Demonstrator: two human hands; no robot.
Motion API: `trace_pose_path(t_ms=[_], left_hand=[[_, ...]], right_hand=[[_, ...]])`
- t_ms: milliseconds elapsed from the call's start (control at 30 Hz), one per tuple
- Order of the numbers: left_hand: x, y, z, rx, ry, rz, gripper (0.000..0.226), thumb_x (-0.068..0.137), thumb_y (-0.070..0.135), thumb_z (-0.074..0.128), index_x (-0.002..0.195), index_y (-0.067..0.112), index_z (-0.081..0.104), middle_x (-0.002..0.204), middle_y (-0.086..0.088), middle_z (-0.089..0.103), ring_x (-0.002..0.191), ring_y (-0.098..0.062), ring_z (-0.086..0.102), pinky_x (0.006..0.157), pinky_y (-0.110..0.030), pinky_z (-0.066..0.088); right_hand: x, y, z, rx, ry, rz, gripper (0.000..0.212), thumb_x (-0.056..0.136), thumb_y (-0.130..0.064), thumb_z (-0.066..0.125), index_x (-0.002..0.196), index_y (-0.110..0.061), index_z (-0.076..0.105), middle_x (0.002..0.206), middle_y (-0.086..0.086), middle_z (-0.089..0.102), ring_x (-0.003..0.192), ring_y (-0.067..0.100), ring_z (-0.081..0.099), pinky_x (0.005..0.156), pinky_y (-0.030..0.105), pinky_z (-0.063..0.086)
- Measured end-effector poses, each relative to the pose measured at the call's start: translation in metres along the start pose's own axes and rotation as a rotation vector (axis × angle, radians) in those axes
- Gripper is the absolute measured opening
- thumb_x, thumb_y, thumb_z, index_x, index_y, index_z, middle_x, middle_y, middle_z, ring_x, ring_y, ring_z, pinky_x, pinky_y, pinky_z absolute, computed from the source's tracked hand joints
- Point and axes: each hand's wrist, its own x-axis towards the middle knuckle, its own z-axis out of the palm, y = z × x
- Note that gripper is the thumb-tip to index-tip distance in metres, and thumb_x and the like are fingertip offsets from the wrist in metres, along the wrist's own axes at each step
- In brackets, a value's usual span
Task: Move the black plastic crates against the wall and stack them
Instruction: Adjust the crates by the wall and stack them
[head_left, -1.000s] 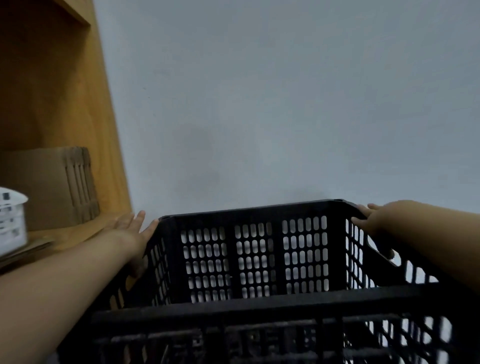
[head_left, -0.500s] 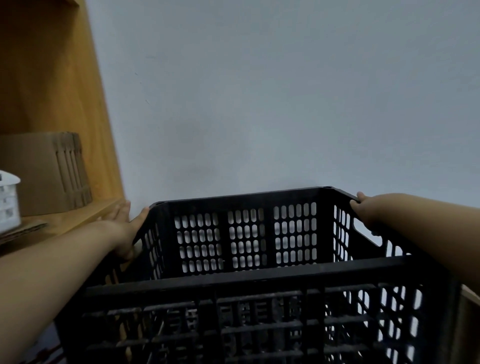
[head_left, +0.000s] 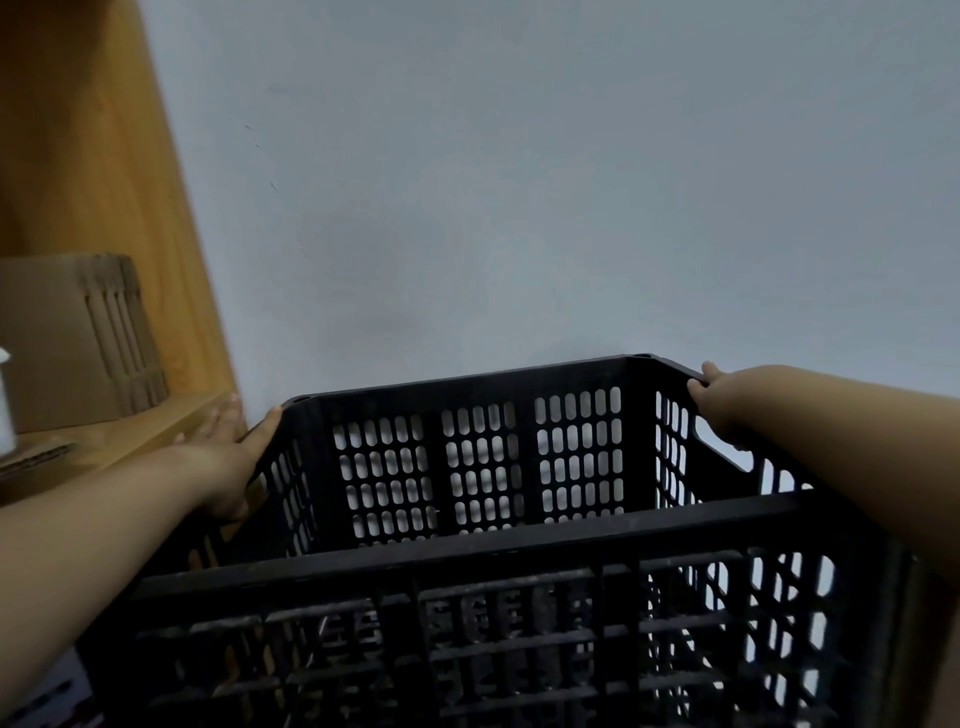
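Standing with its far side close to the pale grey wall (head_left: 519, 208), whether touching I cannot tell, the black slotted plastic crate (head_left: 467, 385) is held between two bare arms. The left hand (head_left: 228, 457) lies flat on its left outer side near the far corner, fingers straight. The right hand (head_left: 719, 410) has its fingers curled over the right rim above a handle opening. Just left stands a wooden shelf unit (head_left: 78, 156) holding a brown cardboard box (head_left: 67, 343)
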Motion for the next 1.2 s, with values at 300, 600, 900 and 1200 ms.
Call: trace_pose_path(t_ms=[300,600,900,1200], left_hand=[[-0.001,0.000,0.004,-0.044,0.070,0.045,0.101,0.087,0.018,0.054,0.140,0.022,-0.032,0.150,-0.020,-0.033,0.142,-0.032,-0.022,0.116,-0.045,0.007],[0.005,-0.003,0.005,-0.061,0.032,0.040,0.105,0.084,0.016,0.056,0.139,0.027,-0.033,0.150,-0.018,-0.034,0.141,-0.035,-0.021,0.117,-0.043,0.007],[0.008,-0.002,0.005,-0.041,0.043,0.043,0.105,0.084,0.021,0.057,0.139,0.023,-0.032,0.153,-0.016,-0.028,0.142,-0.033,-0.020,0.117,-0.043,0.003],[0.007,0.000,0.003,-0.055,0.022,0.039,0.103,0.085,0.022,0.055,0.140,0.027,-0.031,0.153,-0.015,-0.030,0.142,-0.034,-0.021,0.117,-0.043,0.003]], right_hand=[[0.001,0.008,0.010,0.081,0.068,-0.052,0.073,0.087,0.004,0.039,0.148,-0.007,0.000,0.157,0.013,-0.004,0.141,0.033,0.020,0.111,0.039,0.028],[0.009,0.012,0.014,0.086,0.110,-0.113,0.070,0.088,0.004,0.036,0.147,-0.004,0.000,0.157,0.012,-0.009,0.145,0.027,0.009,0.113,0.036,0.024],[0.020,0.015,0.015,0.113,0.083,-0.132,0.077,0.086,0.001,0.037,0.147,-0.008,-0.007,0.157,0.007,-0.016,0.146,0.022,-0.006,0.117,0.035,0.013],[0.025,0.017,0.018,0.090,0.097,-0.143,0.072,0.087,0.005,0.028,0.147,-0.009,-0.010,0.157,0.007,-0.018,0.146,0.023,-0.007,0.117,0.035,0.008]])
